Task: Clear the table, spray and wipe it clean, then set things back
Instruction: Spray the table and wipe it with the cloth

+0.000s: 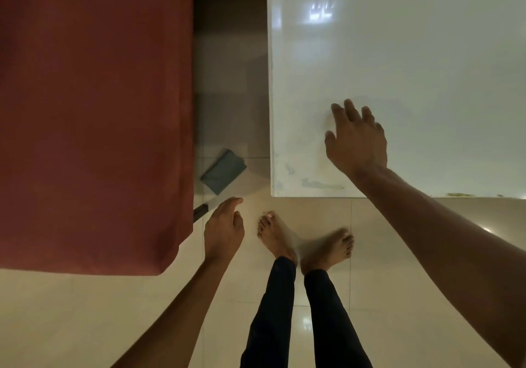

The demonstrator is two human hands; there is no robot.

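The white worktop is seen bare of objects, with smears along its near edge. The right hand is held over its near left corner, fingers spread and holding nothing; contact with the surface cannot be told. The left hand hangs beside the red bed, fingers loosely extended, empty. A folded grey cloth lies on the floor between bed and worktop. If the cloth were used after lying on the floor, grit could be spread; the glossy tiles could be slipped on barefoot.
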